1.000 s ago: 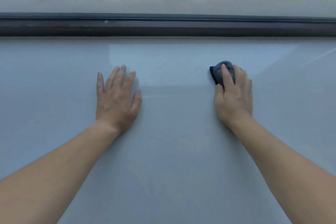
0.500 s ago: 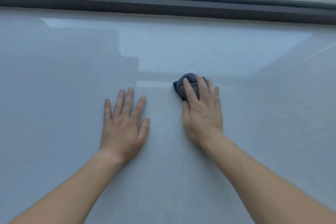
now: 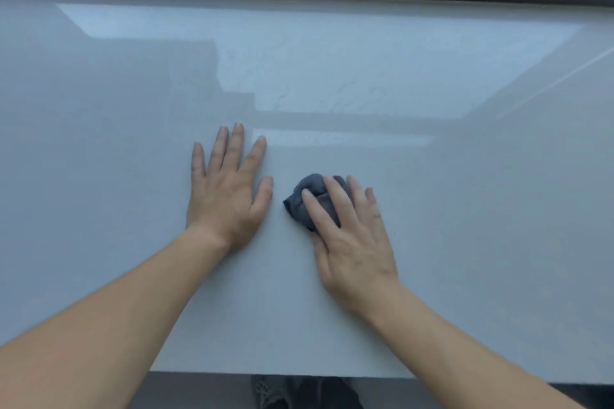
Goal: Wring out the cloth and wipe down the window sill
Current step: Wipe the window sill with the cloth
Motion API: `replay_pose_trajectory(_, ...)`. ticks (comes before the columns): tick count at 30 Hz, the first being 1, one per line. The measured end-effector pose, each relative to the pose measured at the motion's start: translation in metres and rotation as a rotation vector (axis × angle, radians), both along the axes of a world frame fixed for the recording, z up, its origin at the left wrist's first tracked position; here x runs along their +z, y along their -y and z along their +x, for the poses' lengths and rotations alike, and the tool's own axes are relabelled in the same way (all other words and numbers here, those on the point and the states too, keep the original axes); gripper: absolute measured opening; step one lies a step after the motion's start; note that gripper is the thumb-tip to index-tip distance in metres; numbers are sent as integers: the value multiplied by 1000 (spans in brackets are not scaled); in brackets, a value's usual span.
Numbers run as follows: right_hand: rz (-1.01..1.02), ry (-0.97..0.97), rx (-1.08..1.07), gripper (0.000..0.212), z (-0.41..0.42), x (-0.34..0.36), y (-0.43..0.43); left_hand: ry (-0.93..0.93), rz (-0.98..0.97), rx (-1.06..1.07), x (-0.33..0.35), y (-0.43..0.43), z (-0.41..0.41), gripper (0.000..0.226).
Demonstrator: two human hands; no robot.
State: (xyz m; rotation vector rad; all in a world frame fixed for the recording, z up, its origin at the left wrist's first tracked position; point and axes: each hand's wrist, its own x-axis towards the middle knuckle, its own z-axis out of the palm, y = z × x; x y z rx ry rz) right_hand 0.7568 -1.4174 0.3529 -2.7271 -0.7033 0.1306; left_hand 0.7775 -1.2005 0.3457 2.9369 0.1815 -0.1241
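in the last sec our right hand (image 3: 352, 242) swept the cloth (image 3: 312, 183) left & nearer, so it's now just beside our left hand (image 3: 229, 189). r fingers (image 3: 339, 199) lie nearly straight on the wad, pressing it to the window sill (image 3: 465, 209). left hand unmoved, flat, holding nothing. wiping's underway, prob w/ more passes to go.

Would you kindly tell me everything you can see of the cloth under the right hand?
The cloth is a small dark grey wad of soft-looking fabric, bunched into folds rather than spread flat. It lies on the pale, glossy window sill, close to the left hand but apart from it. The right hand presses it from above with fairly straight fingers, covering its right part; only its left and far sides show.
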Motion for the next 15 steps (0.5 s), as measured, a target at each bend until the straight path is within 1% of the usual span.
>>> replay_pose_trajectory(2,-11,-1,96,62,-3,-3,14,9,-4,0,-2,0,0,66)
replay_pose_trajectory(3,-18,9,68,60,6,-3,21,10,-7,0,-2,0,0,66)
replay_pose_trajectory(4,-29,7,-7,58,17,-2,27,10,-10,0,-3,0,-1,65)
replay_pose_trajectory(7,-21,-12,-335,57,38,2,31,19,-24,-1,-3,-1,-2,66)
replay_pose_trajectory(8,-2,-15,-398,57,32,3,25,26,-34,0,-3,-2,-2,65)
replay_pose_trajectory(9,11,-16,-408,58,19,3,16,33,-49,0,-3,-2,-2,65)
replay_pose_trajectory(10,25,-13,-354,59,-2,3,7,42,-64,-1,-3,-2,-2,65)
replay_pose_trajectory(13,-7,0,-13,63,-72,0,-5,94,-130,-17,1,-1,-4,61)
replay_pose_trajectory(15,-37,2,101,64,-84,-1,8,148,-178,-38,5,-1,-7,55)
